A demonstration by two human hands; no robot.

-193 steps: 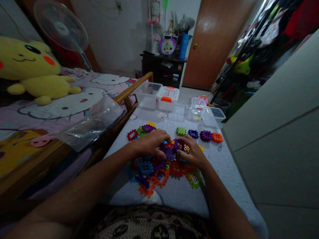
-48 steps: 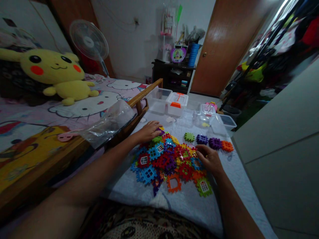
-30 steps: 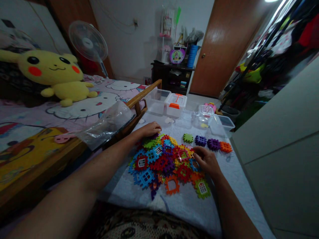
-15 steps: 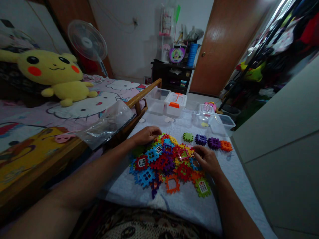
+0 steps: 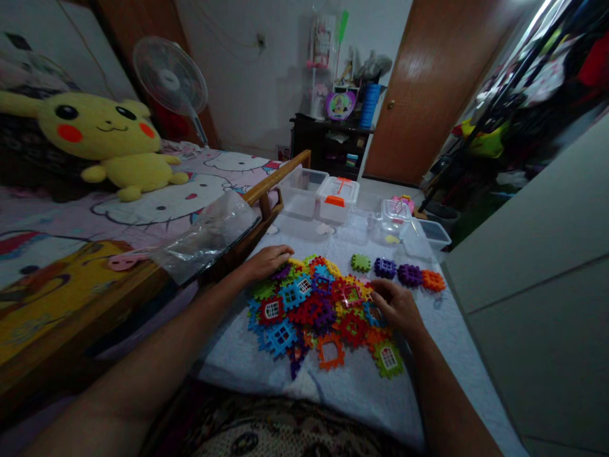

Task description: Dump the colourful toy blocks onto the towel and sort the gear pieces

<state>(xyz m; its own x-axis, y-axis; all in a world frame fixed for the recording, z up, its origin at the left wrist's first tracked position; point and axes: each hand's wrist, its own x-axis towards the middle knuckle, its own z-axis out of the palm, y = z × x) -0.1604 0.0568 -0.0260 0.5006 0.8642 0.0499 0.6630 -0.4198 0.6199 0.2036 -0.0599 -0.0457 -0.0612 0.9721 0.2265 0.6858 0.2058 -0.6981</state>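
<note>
A heap of colourful plastic interlocking blocks [image 5: 323, 311] with toothed edges lies on the cloth-covered table, some pieces fitted with little window inserts. My left hand [image 5: 270, 261] rests at the heap's far left edge, fingers loosely stretched beside a yellow piece and a purple piece [image 5: 282, 272]. At the right edge of the heap is my right hand [image 5: 394, 306], its fingers slightly apart and touching pieces near a blue block [image 5: 373, 313]. Beyond the heap stand a green block [image 5: 360, 263], two purple blocks [image 5: 410, 275] and an orange block [image 5: 433, 280] in a row.
Clear plastic boxes stand along the table's far end, one with an orange-latched lid [image 5: 337, 193]. A wooden bed rail [image 5: 273, 181] and a clear plastic bag [image 5: 209, 231] border the left side. A white cabinet [image 5: 533, 279] flanks the right.
My left hand has shifted left along the heap's far edge, uncovering yellow and purple pieces. My right hand stays at the right edge. The view has tilted slightly.
</note>
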